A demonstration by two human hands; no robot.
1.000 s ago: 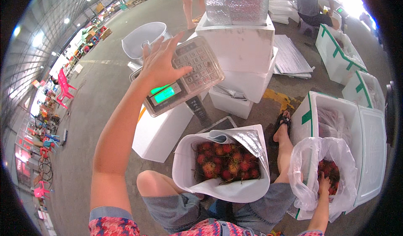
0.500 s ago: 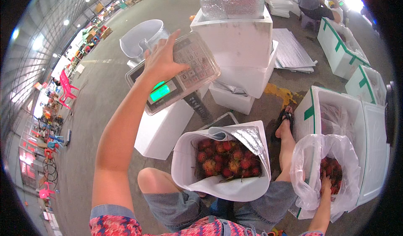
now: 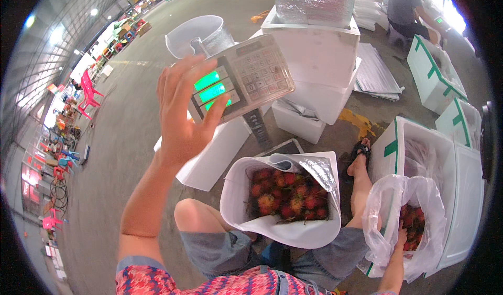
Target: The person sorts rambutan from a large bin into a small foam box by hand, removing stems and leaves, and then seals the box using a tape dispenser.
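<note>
Grey concrete floor [image 3: 131, 137] spreads around us under a ribbed roof, with pink plastic chairs [image 3: 90, 93] off to the left and a seated person [image 3: 406, 9] at the upper right. Between our knees stands a white foil-lined container [image 3: 233, 211], its lining folded back at the top, holding red, hairy rambutans [image 3: 288, 198]. Just beyond it rises the dark post [image 3: 255, 127] of a scale, carrying a tilted keypad head [image 3: 262, 80] with glowing green readouts. Our left hand [image 3: 183, 124] is at the left end of that head, fingers and thumb spread apart over the display; we cannot tell how firmly it touches.

On our right, the right hand [image 3: 400, 237] reaches into a clear plastic bag [image 3: 374, 213], its fingers at more rambutans [image 3: 412, 224]. They are partly hidden, so we cannot tell whether they are apart or clamped on a fruit. The bag sits at the near end of a white foam box [image 3: 385, 143] marked with green tape, with a white lid [image 3: 466, 211] against its right side. Past the scale, we see stacked foam boxes [image 3: 317, 54] topped by a silver-lined pouch [image 3: 314, 4].
</note>
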